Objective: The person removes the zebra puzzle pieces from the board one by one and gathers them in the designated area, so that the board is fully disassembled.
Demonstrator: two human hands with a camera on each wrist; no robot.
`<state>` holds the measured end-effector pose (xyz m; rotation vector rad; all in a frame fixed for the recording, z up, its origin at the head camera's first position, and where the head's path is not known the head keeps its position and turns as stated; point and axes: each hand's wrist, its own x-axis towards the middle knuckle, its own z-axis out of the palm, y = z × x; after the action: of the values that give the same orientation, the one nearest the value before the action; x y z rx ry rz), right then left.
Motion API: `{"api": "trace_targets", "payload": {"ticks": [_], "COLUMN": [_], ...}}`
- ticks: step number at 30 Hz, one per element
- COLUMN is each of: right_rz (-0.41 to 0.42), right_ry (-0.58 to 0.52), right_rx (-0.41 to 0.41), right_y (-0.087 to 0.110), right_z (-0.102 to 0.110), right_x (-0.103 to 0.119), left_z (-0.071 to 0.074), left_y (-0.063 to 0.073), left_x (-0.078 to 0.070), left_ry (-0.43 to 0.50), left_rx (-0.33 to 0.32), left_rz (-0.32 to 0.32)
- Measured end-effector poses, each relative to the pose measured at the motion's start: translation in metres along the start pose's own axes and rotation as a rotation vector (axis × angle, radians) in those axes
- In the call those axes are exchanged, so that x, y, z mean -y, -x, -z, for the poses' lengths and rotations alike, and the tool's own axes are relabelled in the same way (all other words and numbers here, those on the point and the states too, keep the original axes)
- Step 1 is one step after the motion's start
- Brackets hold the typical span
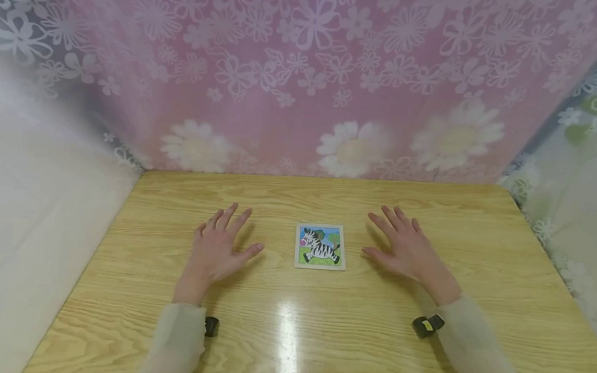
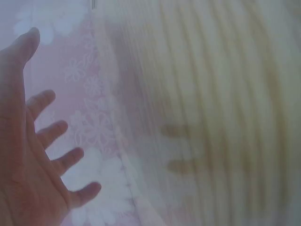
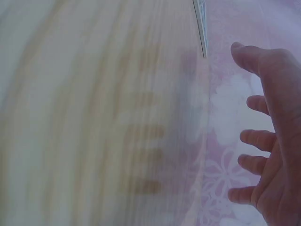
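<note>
A square zebra picture puzzle [image 1: 320, 246] with a pale frame lies flat on the table, between the two hands. To its left is my left hand [image 1: 221, 249], fingers spread and thumb pointing toward the puzzle, holding nothing. On the other side my right hand [image 1: 403, 249] is spread in the same way, its thumb short of the frame's right edge. In the left wrist view the left hand [image 2: 33, 141] shows splayed fingers above the wood. The right wrist view has the right hand [image 3: 270, 141] with bare fingers, and an edge of the puzzle [image 3: 201, 28] at the top.
The wood-grain table [image 1: 246, 333] reaches back to a pink flowered curtain [image 1: 284, 93]. A white cloth [image 1: 33, 191] hangs along the left side, and a pale flowered cloth [image 1: 584, 189] along the right. Dark wrist devices [image 1: 426, 326] sit at both sleeves.
</note>
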<state>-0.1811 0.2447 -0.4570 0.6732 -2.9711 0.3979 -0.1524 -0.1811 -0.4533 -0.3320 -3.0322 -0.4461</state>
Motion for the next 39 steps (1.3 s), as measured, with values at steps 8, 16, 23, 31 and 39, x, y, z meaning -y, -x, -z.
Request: {"api": "trace_targets", "payload": {"ticks": [8,16,23,31,39], "right_rz": [0.075,0.102,0.112,0.055,0.025], "right_ry": [-0.155,-0.245,-0.326,-0.357,-0.344], "right_rx": [0.001,-0.025,-0.017,0.054,0.113], "right_y": [-0.013,-0.029,-0.044,-0.057,-0.064], "right_z": [-0.010,-0.021,-0.026,-0.032,-0.032], "right_x": [0.010,0.024,0.034,0.037,0.038], "left_z": [-0.003,-0.014,-0.026,-0.033,-0.037], "left_y": [-0.009,-0.025,-0.042,-0.054,-0.057], "left_x": [-0.024,-0.050,-0.070,-0.080,-0.078], "left_ry": [0.099,0.087,0.091,0.057,0.041], "left_rx": [0.066,0.116,0.185,0.246,0.267], "left_rz": [-0.114,-0.221,-0.269,-0.296,-0.289]}}
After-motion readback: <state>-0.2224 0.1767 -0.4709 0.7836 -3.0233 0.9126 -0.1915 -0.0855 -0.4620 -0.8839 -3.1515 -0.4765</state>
